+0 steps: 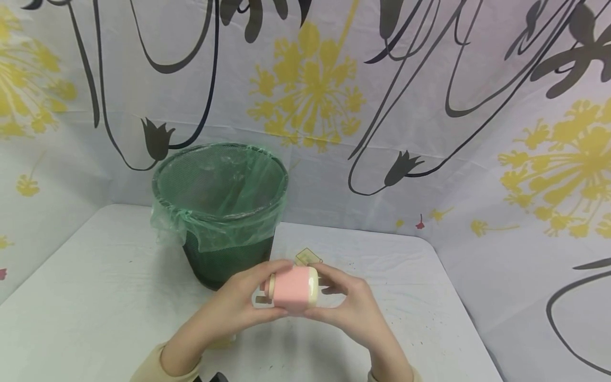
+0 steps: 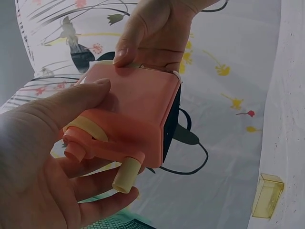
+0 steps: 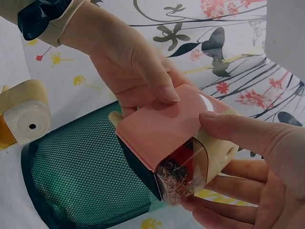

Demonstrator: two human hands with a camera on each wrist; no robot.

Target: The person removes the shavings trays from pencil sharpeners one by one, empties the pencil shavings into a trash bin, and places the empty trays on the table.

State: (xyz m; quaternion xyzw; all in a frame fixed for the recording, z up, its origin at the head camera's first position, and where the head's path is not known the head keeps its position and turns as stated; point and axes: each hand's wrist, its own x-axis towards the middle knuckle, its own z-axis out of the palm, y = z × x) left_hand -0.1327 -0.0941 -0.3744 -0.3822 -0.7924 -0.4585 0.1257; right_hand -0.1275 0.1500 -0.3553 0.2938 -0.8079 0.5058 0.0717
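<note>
A pink and cream crank pencil sharpener (image 1: 292, 289) is held up between both hands above the table. My left hand (image 1: 241, 294) grips its crank side, thumb on the pink body, with the crank handle (image 2: 127, 174) sticking out near those fingers. My right hand (image 1: 350, 297) holds the opposite end, which has the cream front. In the right wrist view a see-through shavings compartment (image 3: 178, 179) is in place, with wood shavings and dark bits inside. The sharpener's underside is dark.
Behind the left hand stands a green mesh bin (image 1: 229, 260) lined with a thin green bag. A small transparent yellow box (image 1: 307, 257) lies on the white table (image 1: 382, 276). A second, cream-yellow sharpener (image 3: 31, 114) is largely hidden behind the left wrist in the head view. Patterned cloth surrounds the table.
</note>
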